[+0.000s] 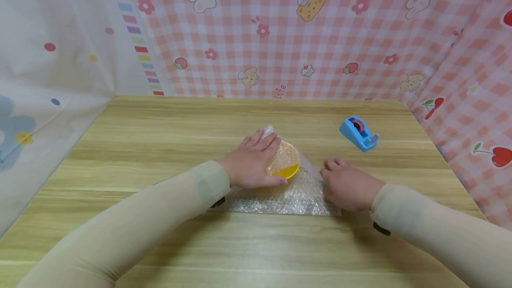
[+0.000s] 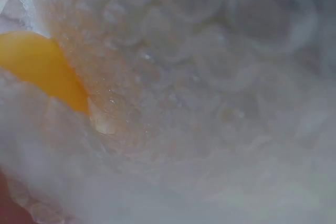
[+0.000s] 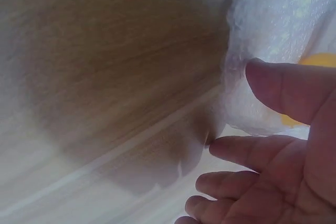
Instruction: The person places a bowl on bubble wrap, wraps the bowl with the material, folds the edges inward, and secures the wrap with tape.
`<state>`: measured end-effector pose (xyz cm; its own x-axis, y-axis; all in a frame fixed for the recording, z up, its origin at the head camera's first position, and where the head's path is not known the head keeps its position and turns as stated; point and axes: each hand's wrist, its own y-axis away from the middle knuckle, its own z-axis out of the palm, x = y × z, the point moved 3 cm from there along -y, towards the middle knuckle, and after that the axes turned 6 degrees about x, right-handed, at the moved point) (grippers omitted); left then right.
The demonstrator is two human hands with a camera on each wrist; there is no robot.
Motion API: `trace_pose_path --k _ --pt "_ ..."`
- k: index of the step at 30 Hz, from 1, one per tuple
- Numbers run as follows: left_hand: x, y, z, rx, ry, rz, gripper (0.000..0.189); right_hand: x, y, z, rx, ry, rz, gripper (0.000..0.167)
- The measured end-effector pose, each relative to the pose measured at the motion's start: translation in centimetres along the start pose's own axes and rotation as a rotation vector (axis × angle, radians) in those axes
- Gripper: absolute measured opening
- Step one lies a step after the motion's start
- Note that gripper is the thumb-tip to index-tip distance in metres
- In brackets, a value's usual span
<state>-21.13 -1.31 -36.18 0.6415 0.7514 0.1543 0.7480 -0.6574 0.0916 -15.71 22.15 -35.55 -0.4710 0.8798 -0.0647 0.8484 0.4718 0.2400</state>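
A round yellow object lies on a sheet of clear bubble wrap, partly covered by a folded-over flap. Its exact kind is hidden. My left hand rests with outstretched fingers on the flap, over the object's left side. In the left wrist view, blurred bubble wrap fills most of the picture, with the yellow object at the left. At the sheet's right edge is my right hand. The right wrist view shows its thumb in front of the wrap and its fingers loosely bent, gripping nothing.
A blue tape dispenser with a reddish roll stands toward the back right of the wooden table. A pink checked cloth hangs behind the table's far edge. Patterned sheets also hang on the left and right sides.
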Motion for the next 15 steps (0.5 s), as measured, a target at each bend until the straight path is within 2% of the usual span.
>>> trace_pose_path --k 6,15 --pt "-0.01 -0.03 0.00 -0.002 0.005 -0.009 0.113 0.06 -0.09 -0.03 0.032 -0.059 0.025 0.044" --pt "0.01 0.01 -0.02 -0.011 -0.002 -0.011 0.113 0.12 -0.08 -0.03 0.101 -0.103 0.018 0.021"
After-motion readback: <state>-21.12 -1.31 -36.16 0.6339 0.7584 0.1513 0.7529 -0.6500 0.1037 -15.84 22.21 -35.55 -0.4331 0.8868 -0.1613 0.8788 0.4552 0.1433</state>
